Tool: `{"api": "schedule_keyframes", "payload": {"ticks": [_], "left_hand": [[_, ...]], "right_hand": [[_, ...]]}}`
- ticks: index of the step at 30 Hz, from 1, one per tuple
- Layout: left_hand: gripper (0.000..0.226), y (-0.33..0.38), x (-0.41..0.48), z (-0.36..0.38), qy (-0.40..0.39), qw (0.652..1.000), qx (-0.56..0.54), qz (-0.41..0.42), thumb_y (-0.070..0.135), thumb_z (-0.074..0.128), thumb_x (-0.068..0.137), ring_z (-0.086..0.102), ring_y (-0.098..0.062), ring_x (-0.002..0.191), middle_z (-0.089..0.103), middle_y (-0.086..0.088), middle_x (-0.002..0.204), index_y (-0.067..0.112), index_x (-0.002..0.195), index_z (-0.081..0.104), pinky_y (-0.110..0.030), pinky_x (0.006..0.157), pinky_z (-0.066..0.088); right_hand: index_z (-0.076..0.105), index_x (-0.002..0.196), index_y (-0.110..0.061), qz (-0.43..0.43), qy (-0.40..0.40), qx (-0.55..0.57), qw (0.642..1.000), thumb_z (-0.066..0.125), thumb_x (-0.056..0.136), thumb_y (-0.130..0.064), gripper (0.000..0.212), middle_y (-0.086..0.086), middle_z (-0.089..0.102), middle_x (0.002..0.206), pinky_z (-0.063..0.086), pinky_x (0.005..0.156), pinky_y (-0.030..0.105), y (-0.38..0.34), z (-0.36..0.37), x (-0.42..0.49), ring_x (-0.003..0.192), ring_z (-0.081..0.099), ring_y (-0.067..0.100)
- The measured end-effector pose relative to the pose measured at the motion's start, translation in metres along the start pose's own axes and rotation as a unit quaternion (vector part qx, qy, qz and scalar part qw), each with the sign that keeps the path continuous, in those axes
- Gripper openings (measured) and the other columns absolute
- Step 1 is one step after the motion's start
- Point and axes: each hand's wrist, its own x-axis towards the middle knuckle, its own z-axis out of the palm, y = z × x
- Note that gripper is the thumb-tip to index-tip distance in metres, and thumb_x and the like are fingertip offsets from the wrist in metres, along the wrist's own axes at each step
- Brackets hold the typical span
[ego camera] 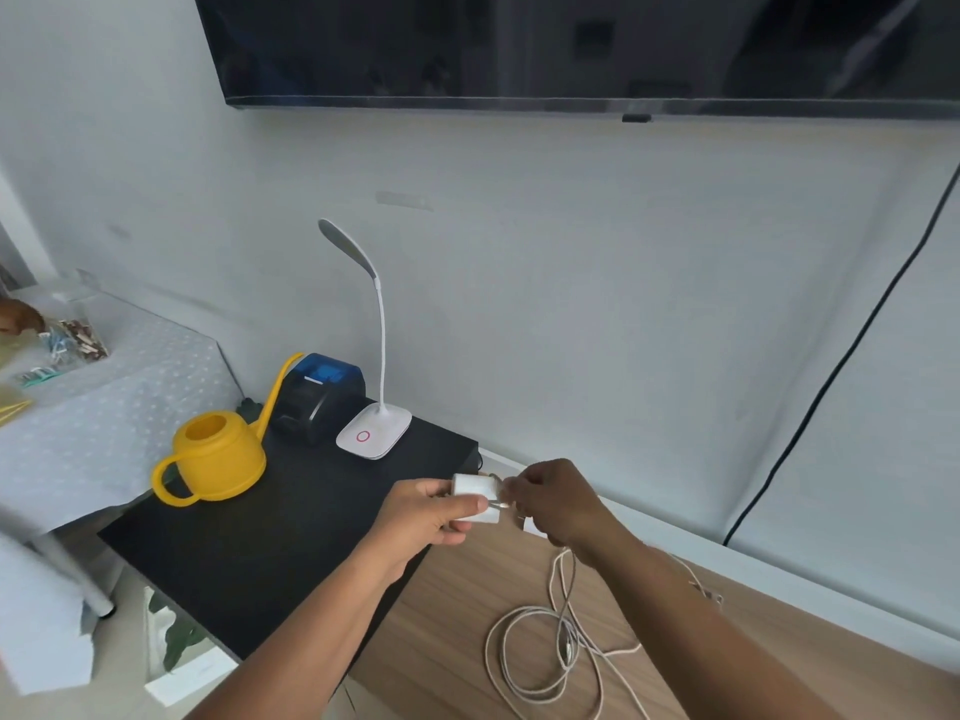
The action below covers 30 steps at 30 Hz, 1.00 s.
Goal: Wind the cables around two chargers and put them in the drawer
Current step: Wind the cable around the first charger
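Far left: a table w/ a grey dotted cloth [130,387], small clutter at its back edge, too blurred to name. Next is the black worktop [249,553], matte and flat. At its left edge stands a yellow plastic watering can [218,459], round-bodied w/ a loop handle and a long thin spout. Along the far edge sit a black printer [322,392] w/ a blue see-through lid, then a white desk lamp [374,433] w/ a bendy neck, rounded-square base and a red ring on the base.

Left hand [426,517]: fingers wrapped round the charger [475,498], thumb laid across its front face. The charger is a white, glossy, boxy block, held in the air over the black worktop's right edge. No writing legible on it.

Right hand [556,504]: fingers bunched tight, pinching the cable [540,652] at its metal plug end, right against the charger's right side. A small white piece shows under this hand; can't tell what it is.

The rest of the cable, off-white and thin, drops from the right hand and lies in loose loops on the wood-grain worktop [457,615], toward its near edge.

Above, a dark TV [571,44] hangs on the pale wall. A black wire [831,366] runs down the wall at right.
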Motion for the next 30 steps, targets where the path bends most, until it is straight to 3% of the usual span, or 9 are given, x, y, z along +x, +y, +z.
{"api": "schedule_keyframes", "payload": {"ticks": [4, 9, 16, 24, 28, 30], "left_hand": [[0.015, -0.003, 0.003, 0.004, 0.010, 0.999, -0.032, -0.015, 0.013, 0.082, 0.076, 0.070, -0.022, 0.080, 0.075, -0.018, 0.093, 0.014, 0.089, 0.076, -0.028, 0.064, 0.059], [0.026, -0.007, 0.009, 0.007, 0.024, 0.995, -0.084, -0.039, 0.013, 0.082, 0.076, 0.071, -0.022, 0.074, 0.076, -0.015, 0.087, 0.004, 0.099, 0.073, -0.034, 0.068, 0.061], [0.026, -0.004, 0.010, 0.005, 0.014, 0.988, -0.145, -0.052, 0.015, 0.079, 0.079, 0.071, -0.021, 0.073, 0.075, -0.013, 0.081, 0.001, 0.099, 0.072, -0.033, 0.066, 0.062], [0.040, 0.004, 0.002, 0.001, -0.049, 0.990, -0.122, -0.059, 0.023, 0.083, 0.068, 0.069, -0.021, 0.071, 0.072, -0.015, 0.082, -0.001, 0.098, 0.073, -0.032, 0.062, 0.060], [0.054, 0.007, -0.001, 0.001, -0.074, 0.993, -0.077, -0.058, 0.029, 0.085, 0.060, 0.069, -0.021, 0.070, 0.072, -0.015, 0.083, -0.002, 0.102, 0.072, -0.033, 0.063, 0.061], [0.057, 0.008, -0.002, -0.001, -0.085, 0.993, -0.062, -0.055, 0.030, 0.085, 0.060, 0.069, -0.021, 0.070, 0.072, -0.015, 0.083, -0.003, 0.104, 0.071, -0.033, 0.064, 0.061]], "right_hand": [[0.063, 0.072, -0.006, 0.003, 0.013, 0.014, 1.000, 0.055, 0.089, -0.021, 0.024, 0.005, 0.054, 0.058, 0.026, 0.037, 0.018, 0.006, 0.008, -0.008, 0.036, 0.033, 0.014], [0.066, 0.082, -0.005, -0.007, -0.001, 0.030, 1.000, 0.052, 0.090, -0.017, 0.021, 0.001, 0.058, 0.055, 0.037, 0.035, 0.021, 0.012, 0.017, -0.018, 0.036, 0.039, 0.014], [0.067, 0.078, -0.016, 0.010, -0.030, 0.018, 0.999, 0.048, 0.096, -0.019, 0.027, -0.004, 0.056, 0.052, 0.045, 0.043, 0.025, 0.034, 0.025, -0.022, 0.041, 0.042, 0.011], [0.069, 0.080, -0.015, -0.009, -0.019, -0.017, 1.000, 0.051, 0.096, -0.017, 0.025, 0.001, 0.046, 0.057, 0.039, 0.042, 0.023, 0.045, 0.020, -0.007, 0.048, 0.040, 0.014], [0.062, 0.071, -0.015, -0.016, -0.002, -0.090, 0.996, 0.053, 0.090, -0.014, 0.022, -0.004, 0.048, 0.056, 0.043, 0.052, 0.027, 0.036, 0.010, 0.006, 0.051, 0.043, 0.014], [0.062, 0.071, -0.011, -0.004, -0.003, -0.095, 0.995, 0.047, 0.086, -0.009, 0.021, -0.002, 0.051, 0.058, 0.043, 0.047, 0.025, 0.028, 0.004, 0.010, 0.049, 0.044, 0.014]]}}
